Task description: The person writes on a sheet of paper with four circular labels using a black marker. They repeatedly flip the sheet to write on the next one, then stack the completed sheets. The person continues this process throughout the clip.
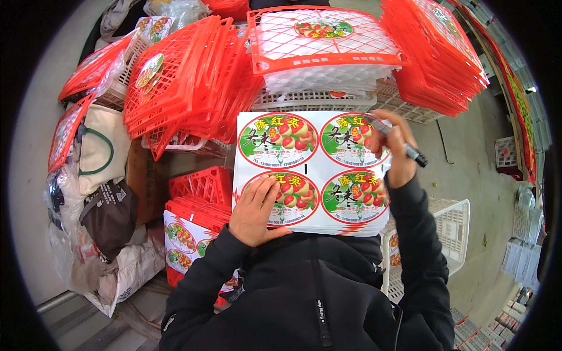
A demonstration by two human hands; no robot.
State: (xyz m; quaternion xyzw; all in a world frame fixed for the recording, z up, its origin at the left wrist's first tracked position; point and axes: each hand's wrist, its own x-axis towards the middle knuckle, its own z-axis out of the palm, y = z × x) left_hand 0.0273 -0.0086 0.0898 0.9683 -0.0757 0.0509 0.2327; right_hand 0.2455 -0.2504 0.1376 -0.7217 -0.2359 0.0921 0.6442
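A stack of printed label sheets point(311, 169) lies before me, each top oval showing red and pale fruit, with writing. My left hand point(257, 210) rests flat on the lower left label, fingers slightly spread, holding nothing. In my right hand point(397, 147) is a black marker pen point(406, 147), held above the right edge of the upper right label; the hand is slightly blurred. Short black marks stand between the upper and lower labels. Whether the pen tip touches the paper I cannot tell.
Red plastic crate lids point(175, 83) are stacked left, more red lids point(432, 61) right. White foam netting sheets point(325, 77) lie under a red lid beyond the labels. A white plastic basket point(459, 237) stands on the floor at right. A cream bag point(101, 145) and bundled red crates point(199, 188) are left.
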